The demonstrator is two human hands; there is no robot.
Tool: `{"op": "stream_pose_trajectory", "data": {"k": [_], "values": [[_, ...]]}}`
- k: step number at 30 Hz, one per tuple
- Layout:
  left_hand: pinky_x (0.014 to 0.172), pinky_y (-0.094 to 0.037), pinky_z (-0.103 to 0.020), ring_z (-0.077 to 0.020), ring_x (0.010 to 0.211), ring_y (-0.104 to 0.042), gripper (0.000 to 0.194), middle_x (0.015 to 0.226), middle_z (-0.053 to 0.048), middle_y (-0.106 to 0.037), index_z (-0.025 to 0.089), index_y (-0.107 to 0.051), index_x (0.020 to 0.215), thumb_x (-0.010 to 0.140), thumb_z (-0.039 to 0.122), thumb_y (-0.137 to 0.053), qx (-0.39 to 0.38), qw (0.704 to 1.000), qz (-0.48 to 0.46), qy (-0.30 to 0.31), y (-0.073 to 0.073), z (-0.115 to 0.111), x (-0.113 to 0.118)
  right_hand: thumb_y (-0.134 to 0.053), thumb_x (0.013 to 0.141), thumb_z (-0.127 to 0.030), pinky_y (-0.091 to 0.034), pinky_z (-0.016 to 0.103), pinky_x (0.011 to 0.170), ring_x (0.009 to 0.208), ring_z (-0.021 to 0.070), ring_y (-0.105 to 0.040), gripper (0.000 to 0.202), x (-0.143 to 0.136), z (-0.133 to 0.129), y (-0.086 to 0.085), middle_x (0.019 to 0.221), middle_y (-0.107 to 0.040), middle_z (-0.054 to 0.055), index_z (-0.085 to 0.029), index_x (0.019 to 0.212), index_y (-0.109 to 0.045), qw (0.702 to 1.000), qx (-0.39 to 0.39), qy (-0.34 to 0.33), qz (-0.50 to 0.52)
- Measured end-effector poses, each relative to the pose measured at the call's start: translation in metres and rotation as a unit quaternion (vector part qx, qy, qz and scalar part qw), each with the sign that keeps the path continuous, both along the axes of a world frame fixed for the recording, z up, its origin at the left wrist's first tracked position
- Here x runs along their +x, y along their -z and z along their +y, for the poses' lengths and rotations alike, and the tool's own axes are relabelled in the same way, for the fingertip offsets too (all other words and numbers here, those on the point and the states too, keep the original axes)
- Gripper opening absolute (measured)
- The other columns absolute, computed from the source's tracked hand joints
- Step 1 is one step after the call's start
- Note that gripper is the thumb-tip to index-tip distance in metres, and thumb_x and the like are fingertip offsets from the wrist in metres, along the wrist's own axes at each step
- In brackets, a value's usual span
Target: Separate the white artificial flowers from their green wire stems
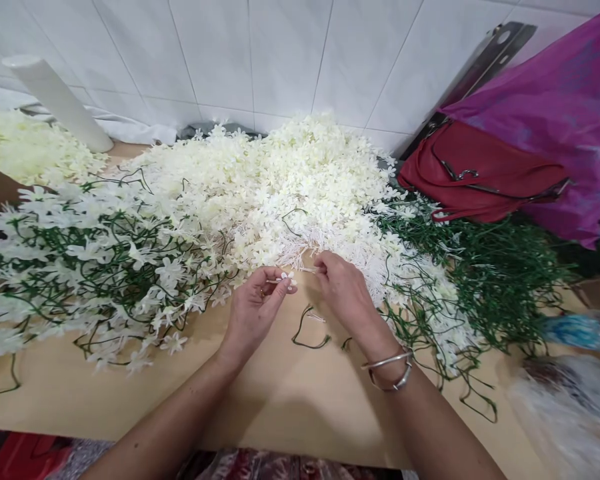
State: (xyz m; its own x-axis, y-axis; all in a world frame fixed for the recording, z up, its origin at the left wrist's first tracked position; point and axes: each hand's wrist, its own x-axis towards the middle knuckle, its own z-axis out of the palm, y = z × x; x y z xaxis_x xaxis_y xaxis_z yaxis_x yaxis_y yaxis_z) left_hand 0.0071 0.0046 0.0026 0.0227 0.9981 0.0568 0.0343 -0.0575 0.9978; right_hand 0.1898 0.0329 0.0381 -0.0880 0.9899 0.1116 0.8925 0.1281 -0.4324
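Note:
Between the thumb and fingers of my left hand (259, 303) is a small white artificial flower (289, 281). My right hand (343, 283) has its fingers pinched at the near edge of a heap of white stamens (300, 257); a thin pale strand shows at its fingertips, likely a stamen. A large pile of loose cream flower heads (300, 173) rises behind both hands. On the table (280, 393) below them lies a loose green stem (310, 343). White flowers on green stems (95, 267) are piled to the left.
Green stems (500, 273) form a heap on the right, under a red handbag (490, 170) and a purple plastic bag (570, 100). A clear plastic bag (575, 393) sits at the right front. A white roll (60, 103) leans near the tiled wall (285, 53) at the back left.

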Motion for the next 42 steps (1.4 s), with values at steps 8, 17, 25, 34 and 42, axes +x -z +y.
{"op": "stream_pose_trajectory", "data": {"k": [8, 17, 25, 34, 42], "values": [[0.071, -0.056, -0.023, -0.0156, 0.079, -0.077, 0.021, 0.085, 0.0, -0.072, 0.02, -0.067, 0.095, 0.09, 0.038, -0.076, -0.017, 0.998, -0.053, -0.025, 0.0, 0.0, 0.006, -0.062, 0.091, -0.027, -0.055, 0.034, 0.079, 0.083, 0.0197, -0.073, 0.022, 0.017, -0.003, 0.015, 0.096, -0.072, 0.006, -0.02, 0.109, -0.073, 0.923, -0.005, 0.041, 0.382], [0.083, -0.061, -0.031, -0.0209, 0.084, -0.08, 0.036, 0.085, -0.004, -0.079, 0.017, -0.07, 0.099, 0.085, 0.049, -0.081, -0.047, 0.993, -0.092, -0.051, 0.0, 0.004, 0.007, -0.081, 0.081, -0.037, -0.059, 0.036, 0.085, 0.086, 0.0211, -0.078, 0.025, 0.004, -0.009, 0.02, 0.085, -0.081, 0.004, -0.021, 0.1, -0.075, 0.832, -0.076, 0.042, 0.548], [0.085, -0.062, -0.032, -0.0216, 0.089, -0.078, 0.036, 0.092, -0.006, -0.081, 0.017, -0.075, 0.099, 0.089, 0.051, -0.076, -0.029, 0.996, -0.067, -0.057, -0.007, 0.002, 0.007, -0.075, 0.089, -0.024, -0.057, 0.033, 0.085, 0.086, 0.0178, -0.072, 0.002, -0.016, -0.024, 0.009, 0.089, -0.078, 0.002, -0.023, 0.091, -0.076, 0.882, 0.038, 0.01, 0.47], [0.088, -0.062, -0.033, -0.0221, 0.094, -0.076, 0.035, 0.098, -0.007, -0.083, 0.018, -0.079, 0.104, 0.081, 0.044, -0.084, -0.027, 0.995, -0.084, -0.035, -0.002, 0.002, 0.009, -0.067, 0.093, -0.015, -0.054, 0.039, 0.089, 0.091, 0.0208, -0.07, 0.013, -0.027, -0.027, 0.012, 0.093, -0.074, 0.003, -0.025, 0.085, -0.07, 0.933, 0.125, -0.031, 0.337], [0.101, -0.058, -0.038, -0.0248, 0.107, -0.075, 0.031, 0.109, -0.008, -0.083, 0.02, -0.082, 0.104, 0.082, 0.042, -0.084, -0.064, 0.992, -0.102, -0.03, -0.004, 0.005, 0.007, -0.065, 0.096, -0.016, -0.054, 0.043, 0.095, 0.103, 0.0233, -0.069, 0.014, -0.037, -0.03, 0.017, 0.101, -0.072, 0.006, -0.025, 0.086, -0.068, 0.933, 0.158, -0.036, 0.322]]}}
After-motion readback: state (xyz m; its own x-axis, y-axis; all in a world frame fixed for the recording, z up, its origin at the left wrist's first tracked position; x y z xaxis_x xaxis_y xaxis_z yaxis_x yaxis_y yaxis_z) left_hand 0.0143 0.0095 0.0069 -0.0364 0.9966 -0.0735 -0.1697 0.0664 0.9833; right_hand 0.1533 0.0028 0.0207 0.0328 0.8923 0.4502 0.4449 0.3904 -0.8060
